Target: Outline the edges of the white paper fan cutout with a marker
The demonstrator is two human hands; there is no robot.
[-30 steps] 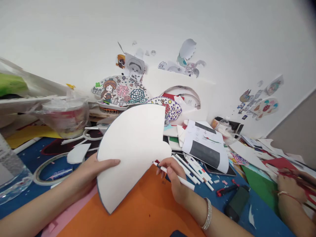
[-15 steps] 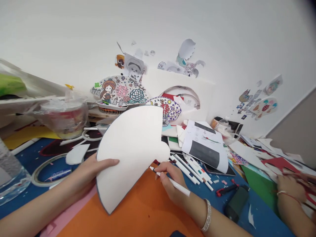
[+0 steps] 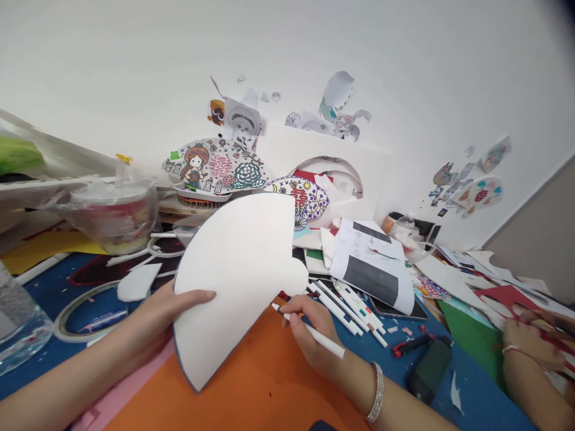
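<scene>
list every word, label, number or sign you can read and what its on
"囍" in pink, on the grey doodled panel
"囍" in red, on the purple-flowered panel
Wall cutout: red sign too small
Blue-and-white item, bagged tub: any print too blurred
Held white sheet: no text visible

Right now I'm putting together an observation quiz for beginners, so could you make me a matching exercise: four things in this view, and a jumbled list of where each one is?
Things:
1. White fan-shaped panel with a dark edge
2. Slim white pen
3. Silvery sparkling bracelet
4. Large orange sheet

Places:
A. Held in the right hand
B. Lying at the bottom of the view
C. Around the right wrist
D. Held in the left hand

Pairs: 1-D, 2-A, 3-C, 4-B.
</scene>
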